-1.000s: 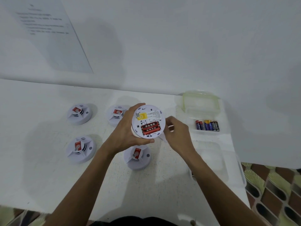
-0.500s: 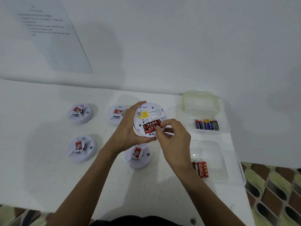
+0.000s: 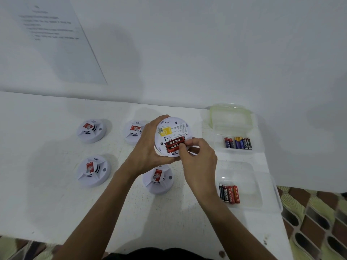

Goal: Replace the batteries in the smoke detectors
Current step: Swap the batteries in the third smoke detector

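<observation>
Head view: left grip (image 3: 148, 147) around detector (image 3: 174, 126), right grip (image 3: 201, 160) pinching battery (image 3: 173, 143), another detector (image 3: 157, 180) beneath.

L hand (image 3: 148, 147) grips detector (image 3: 174, 128), thumb under rim; R hand (image 3: 201, 158) fingers (image 3: 189, 142) pinch battery (image 3: 171, 148); forearms fwd.

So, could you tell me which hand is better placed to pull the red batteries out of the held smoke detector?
The right hand: its thumb and forefinger pinch the end of the red batteries. The left hand grips the rim of the smoke detector, so it is occupied.
</observation>
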The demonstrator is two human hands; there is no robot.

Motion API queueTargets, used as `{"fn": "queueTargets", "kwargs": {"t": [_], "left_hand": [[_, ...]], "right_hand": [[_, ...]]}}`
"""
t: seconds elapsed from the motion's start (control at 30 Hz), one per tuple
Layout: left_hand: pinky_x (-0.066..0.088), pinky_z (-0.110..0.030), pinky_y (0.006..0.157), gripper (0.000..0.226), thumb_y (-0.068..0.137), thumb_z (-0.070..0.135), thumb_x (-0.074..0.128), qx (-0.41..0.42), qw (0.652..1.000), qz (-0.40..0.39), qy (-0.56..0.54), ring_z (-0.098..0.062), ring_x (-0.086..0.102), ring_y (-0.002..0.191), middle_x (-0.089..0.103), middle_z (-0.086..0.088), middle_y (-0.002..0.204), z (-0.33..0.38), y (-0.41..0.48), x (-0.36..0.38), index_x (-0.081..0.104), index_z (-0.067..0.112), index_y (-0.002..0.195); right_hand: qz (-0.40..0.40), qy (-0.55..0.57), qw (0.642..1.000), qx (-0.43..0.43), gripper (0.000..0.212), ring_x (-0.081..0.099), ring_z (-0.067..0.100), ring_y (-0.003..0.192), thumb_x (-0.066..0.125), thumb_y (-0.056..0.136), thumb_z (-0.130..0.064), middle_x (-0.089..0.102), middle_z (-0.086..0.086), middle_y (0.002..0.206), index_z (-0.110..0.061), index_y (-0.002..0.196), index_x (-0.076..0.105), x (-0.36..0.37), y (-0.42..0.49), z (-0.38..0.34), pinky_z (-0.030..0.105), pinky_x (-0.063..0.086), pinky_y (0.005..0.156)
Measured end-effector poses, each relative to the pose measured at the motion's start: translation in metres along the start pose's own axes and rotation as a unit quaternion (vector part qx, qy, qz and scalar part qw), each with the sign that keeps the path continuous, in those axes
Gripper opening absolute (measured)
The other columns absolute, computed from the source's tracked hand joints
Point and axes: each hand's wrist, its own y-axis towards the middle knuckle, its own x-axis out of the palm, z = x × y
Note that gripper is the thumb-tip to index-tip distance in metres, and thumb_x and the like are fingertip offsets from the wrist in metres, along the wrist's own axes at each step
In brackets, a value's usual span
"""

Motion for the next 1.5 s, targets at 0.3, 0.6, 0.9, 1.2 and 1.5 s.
{"fn": "queueTargets", "kwargs": {"t": [0.3, 0.6, 0.9, 1.2, 1.5], "left_hand": [[0.035, -0.025, 0.107, 0.094, 0.058, 0.065, 0.075, 0.006, 1.0, -0.004, -0.004, 0.0, 0.039, 0.126, 0.033, 0.032, 0.133, -0.002, -0.002, 0.001, 0.023, 0.045, 0.133], [0.04, -0.041, 0.107, 0.096, 0.057, 0.052, 0.08, 0.009, 1.0, 0.001, -0.012, -0.01, 0.042, 0.127, 0.039, 0.016, 0.138, -0.001, -0.002, 0.002, 0.024, 0.042, 0.135], [0.039, -0.034, 0.107, 0.098, 0.056, 0.067, 0.075, 0.003, 1.0, 0.006, -0.003, -0.004, 0.041, 0.126, 0.035, 0.027, 0.134, -0.004, -0.006, 0.006, 0.022, 0.044, 0.135], [0.037, -0.036, 0.107, 0.098, 0.056, 0.053, 0.08, 0.019, 1.0, -0.001, 0.017, -0.001, 0.039, 0.124, 0.032, 0.039, 0.129, 0.001, -0.004, 0.009, 0.023, 0.04, 0.135], [0.037, -0.013, 0.098, 0.09, 0.055, 0.05, 0.079, 0.016, 1.0, -0.003, -0.008, 0.005, 0.043, 0.119, 0.038, 0.04, 0.123, -0.001, -0.003, 0.001, 0.026, 0.055, 0.128]], "right_hand": [[0.0, 0.008, 0.999, 0.035, 0.014, 0.06, -0.004, 0.079, 0.066, 0.09, -0.018, 0.061, -0.006, 0.098, -0.017, 0.102, 0.059, 0.001, -0.003, -0.003, 0.003, 0.048, 0.062], [0.001, 0.013, 1.0, 0.016, 0.016, 0.061, -0.009, 0.082, 0.067, 0.09, -0.015, 0.058, -0.006, 0.101, -0.019, 0.099, 0.055, -0.002, -0.007, -0.005, 0.004, 0.049, 0.065], [0.034, -0.08, 0.992, -0.09, 0.016, 0.051, 0.008, 0.099, 0.069, 0.088, -0.019, 0.051, -0.005, 0.103, -0.021, 0.09, 0.053, -0.006, -0.016, -0.004, 0.001, 0.041, 0.077], [0.013, 0.064, 0.994, -0.084, 0.01, 0.067, 0.002, 0.087, 0.068, 0.088, -0.004, 0.068, -0.008, 0.09, -0.011, 0.092, 0.062, -0.044, -0.015, -0.004, 0.014, 0.053, 0.077], [-0.068, -0.147, 0.984, -0.068, 0.013, 0.067, 0.003, 0.081, 0.071, 0.085, -0.006, 0.07, -0.013, 0.083, -0.018, 0.083, 0.069, -0.149, 0.006, 0.039, 0.008, 0.049, 0.075]]}}
